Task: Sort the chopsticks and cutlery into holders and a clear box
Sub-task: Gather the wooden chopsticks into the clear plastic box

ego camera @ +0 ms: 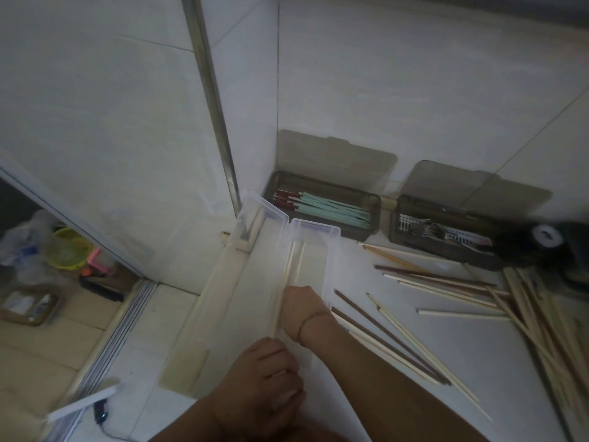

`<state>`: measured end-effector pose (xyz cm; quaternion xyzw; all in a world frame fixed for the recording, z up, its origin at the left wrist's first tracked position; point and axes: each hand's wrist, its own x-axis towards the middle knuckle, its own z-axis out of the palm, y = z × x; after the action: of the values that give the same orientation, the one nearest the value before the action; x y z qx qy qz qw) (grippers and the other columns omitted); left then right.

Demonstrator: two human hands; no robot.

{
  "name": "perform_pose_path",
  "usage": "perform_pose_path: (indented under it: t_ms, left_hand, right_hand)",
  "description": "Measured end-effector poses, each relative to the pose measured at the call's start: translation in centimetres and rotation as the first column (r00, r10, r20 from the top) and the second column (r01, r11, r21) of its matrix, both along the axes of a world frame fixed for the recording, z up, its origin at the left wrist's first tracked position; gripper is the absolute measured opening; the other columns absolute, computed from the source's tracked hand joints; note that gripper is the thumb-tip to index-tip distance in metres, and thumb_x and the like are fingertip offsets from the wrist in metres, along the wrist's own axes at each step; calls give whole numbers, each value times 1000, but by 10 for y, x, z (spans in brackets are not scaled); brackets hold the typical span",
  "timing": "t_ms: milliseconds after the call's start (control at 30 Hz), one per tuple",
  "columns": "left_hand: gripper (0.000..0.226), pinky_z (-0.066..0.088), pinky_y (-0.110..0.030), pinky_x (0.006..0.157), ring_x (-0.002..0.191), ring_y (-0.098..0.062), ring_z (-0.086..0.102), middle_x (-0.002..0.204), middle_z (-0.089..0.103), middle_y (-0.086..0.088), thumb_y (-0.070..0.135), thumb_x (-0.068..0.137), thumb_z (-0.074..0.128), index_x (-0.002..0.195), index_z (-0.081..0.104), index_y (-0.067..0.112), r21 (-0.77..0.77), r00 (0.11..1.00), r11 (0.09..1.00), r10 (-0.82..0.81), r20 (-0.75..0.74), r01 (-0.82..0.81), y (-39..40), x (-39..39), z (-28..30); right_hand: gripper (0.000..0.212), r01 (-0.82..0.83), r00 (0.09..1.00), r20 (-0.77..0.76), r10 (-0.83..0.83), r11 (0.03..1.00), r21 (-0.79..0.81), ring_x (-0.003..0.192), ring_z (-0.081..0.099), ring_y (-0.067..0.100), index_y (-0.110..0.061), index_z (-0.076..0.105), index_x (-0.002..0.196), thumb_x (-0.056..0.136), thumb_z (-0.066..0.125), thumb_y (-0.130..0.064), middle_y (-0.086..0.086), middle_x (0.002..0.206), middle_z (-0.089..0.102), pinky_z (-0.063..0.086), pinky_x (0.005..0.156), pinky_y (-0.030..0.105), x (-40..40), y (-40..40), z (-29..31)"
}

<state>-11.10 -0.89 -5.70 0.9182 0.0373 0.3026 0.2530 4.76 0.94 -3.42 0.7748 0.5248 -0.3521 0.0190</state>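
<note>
Open clear box (314, 250) on the floor holds pale chopsticks (294, 263).

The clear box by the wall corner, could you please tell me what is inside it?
The clear box holds a few pale wooden chopsticks lying lengthwise. The right hand reaches inside and covers their near ends, so the exact count is unclear.
</note>
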Motion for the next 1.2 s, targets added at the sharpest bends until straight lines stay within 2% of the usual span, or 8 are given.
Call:
perform_pose_path:
  t_ms: [133, 200, 333, 433, 533, 700, 1000, 1200]
  left_hand:
    - [8, 48, -32, 68, 78, -21, 58, 88, 65, 0, 23, 86, 70, 82, 71, 16, 50, 998, 998, 43, -49, -40, -2, 5, -4]
    - [8, 48, -31, 68, 81, -18, 58, 92, 65, 4, 28, 86, 70, 87, 71, 20, 70, 992, 994, 89, -94, -83, -2, 7, -6]
    - [18, 48, -28, 70, 83, -14, 57, 96, 63, 9, 34, 79, 75, 94, 71, 25, 54, 973, 986, 163, -162, -156, -2, 12, -10]
    - [10, 46, -30, 67, 77, -14, 57, 89, 62, 11, 35, 81, 72, 87, 70, 28, 52, 968, 987, 160, -195, -152, -3, 16, -7]
    - [7, 41, -31, 67, 73, -13, 54, 85, 62, 12, 35, 85, 67, 82, 66, 29, 92, 956, 987, 153, -252, -134, -4, 18, -7]
    - [8, 39, -31, 66, 73, -12, 53, 85, 60, 13, 36, 86, 66, 82, 62, 30, 87, 947, 988, 148, -284, -128, -5, 19, -4]
    - [8, 37, -29, 67, 73, -11, 52, 85, 59, 14, 35, 86, 66, 80, 61, 31, 55, 938, 990, 139, -319, -128, -6, 21, 2]
    - [8, 36, -29, 67, 72, -11, 52, 84, 59, 14, 36, 86, 65, 80, 62, 31, 44, 931, 992, 129, -342, -121, -6, 21, 3]
  right_hand:
    - [42, -74, 994, -78, 76, 997, 23, 118, 50, 30, -3, 50, 132, 89, 46, -1, 19, 131, 51, 40, 98, 30, 5, -4, 4]
    - [44, -6, 993, -116, 37, 966, 258, 117, 53, 24, -9, 52, 133, 90, 47, -3, 12, 131, 55, 41, 101, 29, 12, -17, 13]
    - [20, 329, 924, -135, -359, 565, 756, 75, 59, 5, -20, 71, 101, 86, 58, -16, -4, 96, 69, 50, 72, 21, 50, -64, 18]
    - [23, 475, 805, 69, -590, 709, 521, 87, 63, 21, -20, 68, 109, 87, 61, -18, 3, 103, 65, 49, 77, 28, 102, -100, -12]
    - [29, 514, 777, 286, -561, 828, 225, 108, 56, 26, -24, 64, 119, 91, 56, -29, 4, 120, 57, 49, 84, 34, 126, -137, -34]
    - [20, 459, 729, 421, -539, 842, 283, 100, 53, 24, -26, 65, 104, 94, 49, -32, 1, 107, 59, 34, 67, 26, 118, -156, -45]
    - [20, 463, 705, 448, -550, 835, 297, 101, 50, 23, -26, 56, 108, 96, 40, -25, -1, 107, 61, 28, 72, 29, 121, -149, -41]
    - [29, 465, 788, 142, -600, 729, 502, 76, 57, 31, -18, 47, 118, 93, 45, -4, 9, 100, 63, 38, 63, 31, 115, -132, -13]
